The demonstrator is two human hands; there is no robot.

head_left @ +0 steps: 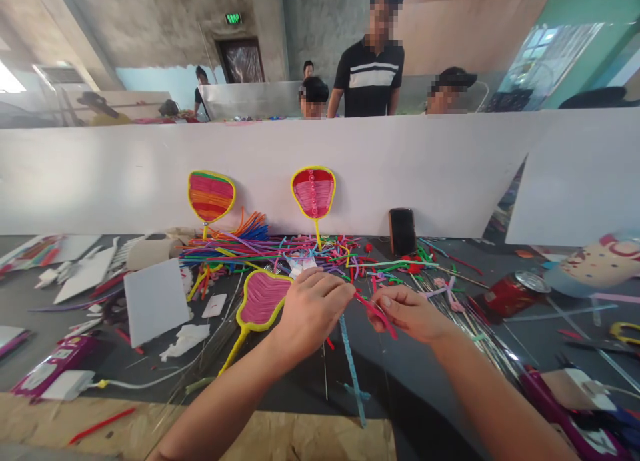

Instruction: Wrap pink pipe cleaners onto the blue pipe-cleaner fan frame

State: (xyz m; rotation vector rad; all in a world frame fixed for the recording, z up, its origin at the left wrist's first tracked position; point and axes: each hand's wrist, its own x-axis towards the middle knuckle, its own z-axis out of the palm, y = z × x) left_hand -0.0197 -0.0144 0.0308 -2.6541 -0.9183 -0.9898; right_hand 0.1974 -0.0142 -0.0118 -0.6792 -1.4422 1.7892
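Note:
Between my two hands stretches a short red pipe cleaner. My left hand pinches its upper end, fingers bent together. The thumb and fingers of my right hand close on its lower part, with the tip sticking out below. Just left of my left hand lies a pink fan shape with a yellow rim, partly covered by that hand. Below the hands rests a light-blue twisted pipe cleaner strip. A heap of coloured pipe cleaners spreads behind them.
Two more yellow-rimmed fans, one striped orange and one pink-red, lean on a white board. A phone stands there too. To the right are a red can and scissors. Several people are beyond the board.

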